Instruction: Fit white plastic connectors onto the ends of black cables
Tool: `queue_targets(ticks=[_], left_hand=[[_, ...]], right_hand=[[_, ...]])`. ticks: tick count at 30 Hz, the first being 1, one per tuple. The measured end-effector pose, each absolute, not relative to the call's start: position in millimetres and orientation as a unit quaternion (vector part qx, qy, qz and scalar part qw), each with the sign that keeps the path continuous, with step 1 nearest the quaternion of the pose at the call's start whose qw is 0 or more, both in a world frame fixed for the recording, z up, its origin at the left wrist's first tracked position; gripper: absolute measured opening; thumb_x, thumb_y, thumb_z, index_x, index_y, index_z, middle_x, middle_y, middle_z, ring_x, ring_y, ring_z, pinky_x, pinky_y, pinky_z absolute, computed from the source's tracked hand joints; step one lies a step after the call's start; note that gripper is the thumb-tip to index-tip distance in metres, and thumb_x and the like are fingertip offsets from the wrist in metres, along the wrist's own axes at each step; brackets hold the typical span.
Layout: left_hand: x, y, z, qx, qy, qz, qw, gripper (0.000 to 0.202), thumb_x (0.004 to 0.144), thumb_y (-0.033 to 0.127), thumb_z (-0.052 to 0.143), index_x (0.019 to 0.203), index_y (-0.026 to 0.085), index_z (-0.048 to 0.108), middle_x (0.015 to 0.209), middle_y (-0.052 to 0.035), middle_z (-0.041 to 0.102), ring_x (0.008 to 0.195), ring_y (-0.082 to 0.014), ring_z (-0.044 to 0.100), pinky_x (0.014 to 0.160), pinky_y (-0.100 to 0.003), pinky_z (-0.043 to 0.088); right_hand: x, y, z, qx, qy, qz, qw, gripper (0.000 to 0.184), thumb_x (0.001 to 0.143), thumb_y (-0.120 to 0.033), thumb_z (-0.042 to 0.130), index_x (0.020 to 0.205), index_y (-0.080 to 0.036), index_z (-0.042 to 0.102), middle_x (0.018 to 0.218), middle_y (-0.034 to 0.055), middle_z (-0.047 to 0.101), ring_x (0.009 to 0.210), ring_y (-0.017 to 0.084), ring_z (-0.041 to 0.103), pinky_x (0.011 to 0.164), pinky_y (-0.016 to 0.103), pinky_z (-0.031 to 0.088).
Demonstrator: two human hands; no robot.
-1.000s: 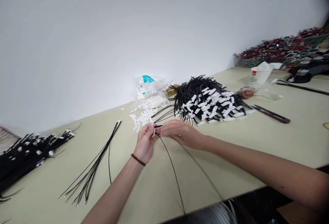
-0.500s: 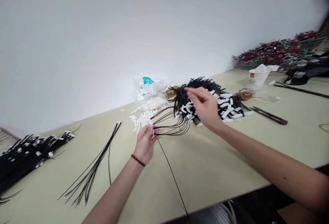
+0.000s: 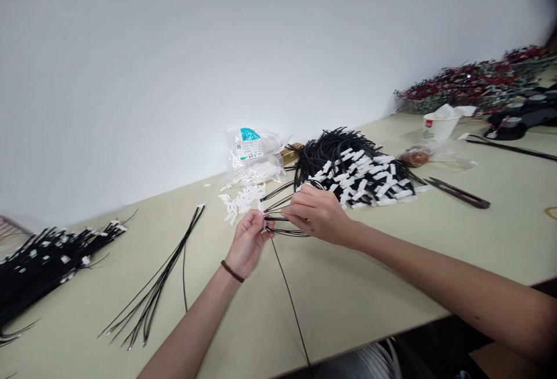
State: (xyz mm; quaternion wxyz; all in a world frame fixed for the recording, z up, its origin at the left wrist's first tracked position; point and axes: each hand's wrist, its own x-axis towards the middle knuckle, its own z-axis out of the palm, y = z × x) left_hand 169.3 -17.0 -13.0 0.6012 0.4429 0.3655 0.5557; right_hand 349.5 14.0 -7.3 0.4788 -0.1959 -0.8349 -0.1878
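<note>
My left hand (image 3: 249,238), with a brown band at the wrist, pinches a white connector (image 3: 261,207) between thumb and fingers. Several thin black wires (image 3: 278,192) loop out of its right side, and one long wire (image 3: 287,286) hangs down past the table's front edge. Fingertips pressed together, my right hand (image 3: 319,212) grips a black wire just right of the connector; the exact pinch point is partly hidden. Behind the hands are loose white connectors (image 3: 241,200) and a big heap of black wires with white connectors (image 3: 361,173).
At left lie a small wire bundle (image 3: 163,269) and a larger dark wire pile (image 3: 56,257). A clear bag (image 3: 252,150) and a gold box (image 3: 291,153) stand by the wall. To the right are snips (image 3: 459,193), a paper cup (image 3: 439,126) and red-and-dark wire heaps (image 3: 470,86).
My right hand has come down and left from above the wire heap to the wires beside the connector, and its fingers have closed there. My left hand has barely shifted.
</note>
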Motion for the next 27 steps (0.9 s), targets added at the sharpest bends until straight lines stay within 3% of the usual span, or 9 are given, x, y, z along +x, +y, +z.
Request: queue_targets(ticks=[27], left_hand=[[170.0, -18.9, -11.8, 0.469, 0.382, 0.537, 0.588, 0.026, 0.066, 0.035, 0.069, 0.066, 0.015, 0.053, 0.070, -0.0001, 0.055, 0.062, -0.0093, 0.051, 0.052, -0.020, 0.041]], right_hand=[[346.8, 13.5, -9.8, -0.180, -0.831, -0.169, 0.498, 0.020, 0.086, -0.016, 0.048, 0.071, -0.018, 0.061, 0.059, -0.0004, 0.051, 0.060, 0.011, 0.032, 0.054, 0.023, 0.026]])
